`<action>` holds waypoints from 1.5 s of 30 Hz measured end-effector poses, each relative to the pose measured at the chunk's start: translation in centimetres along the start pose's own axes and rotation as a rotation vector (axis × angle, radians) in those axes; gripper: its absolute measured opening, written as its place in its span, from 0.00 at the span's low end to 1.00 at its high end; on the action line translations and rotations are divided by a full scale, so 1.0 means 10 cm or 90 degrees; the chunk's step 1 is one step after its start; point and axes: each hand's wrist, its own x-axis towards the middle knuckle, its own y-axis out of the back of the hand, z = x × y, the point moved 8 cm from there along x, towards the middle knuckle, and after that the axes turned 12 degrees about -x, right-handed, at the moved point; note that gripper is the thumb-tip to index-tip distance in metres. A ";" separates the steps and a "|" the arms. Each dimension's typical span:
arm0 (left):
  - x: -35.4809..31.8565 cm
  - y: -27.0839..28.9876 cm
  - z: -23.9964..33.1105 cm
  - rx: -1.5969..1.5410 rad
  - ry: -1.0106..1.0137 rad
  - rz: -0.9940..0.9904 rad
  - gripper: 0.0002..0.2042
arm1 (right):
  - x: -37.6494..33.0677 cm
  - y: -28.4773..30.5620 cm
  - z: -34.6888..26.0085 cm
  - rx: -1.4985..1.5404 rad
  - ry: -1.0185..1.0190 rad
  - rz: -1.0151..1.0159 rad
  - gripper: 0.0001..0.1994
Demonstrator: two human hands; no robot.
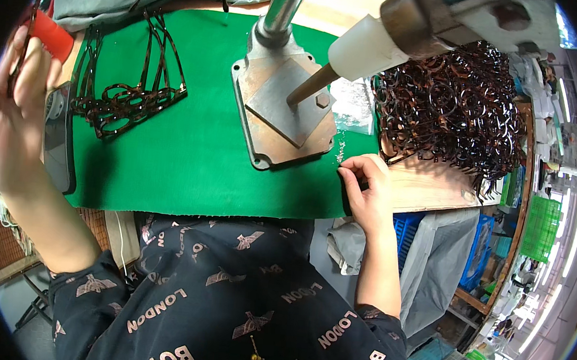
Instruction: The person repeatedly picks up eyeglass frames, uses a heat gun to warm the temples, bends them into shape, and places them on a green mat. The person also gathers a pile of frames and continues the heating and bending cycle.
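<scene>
Green cloth [198, 189] covers our counter [432, 184], where tiny whitish pieces [341, 152] trail twelve-to-six, just twelve o'clock of our nearer right fingers [358, 163], whose grip we cannot tell, while our left fingers [35, 69], at ten, clasp a slim dark-brown glasses part [18, 68].

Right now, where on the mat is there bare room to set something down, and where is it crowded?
Bare mat lies between the frames and the press, and along the mat's near edge. Crowded: right of the press, with bag, bits, right hand and pile.
</scene>
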 end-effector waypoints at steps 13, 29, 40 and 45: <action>-0.76 -0.69 -0.24 -0.037 0.017 -0.321 0.25 | 0.02 -0.01 -0.12 -0.116 0.065 -0.026 0.05; -1.06 -0.98 -0.42 0.051 0.090 -0.386 0.41 | -0.05 0.02 0.04 0.000 -0.015 -0.010 0.05; -1.19 -1.15 -0.39 0.044 0.116 -0.306 0.43 | -0.07 0.04 -0.03 -0.038 0.034 0.033 0.06; -1.30 -1.18 -0.52 0.013 0.126 -0.283 0.44 | -0.05 0.01 -0.21 -0.163 0.065 0.026 0.04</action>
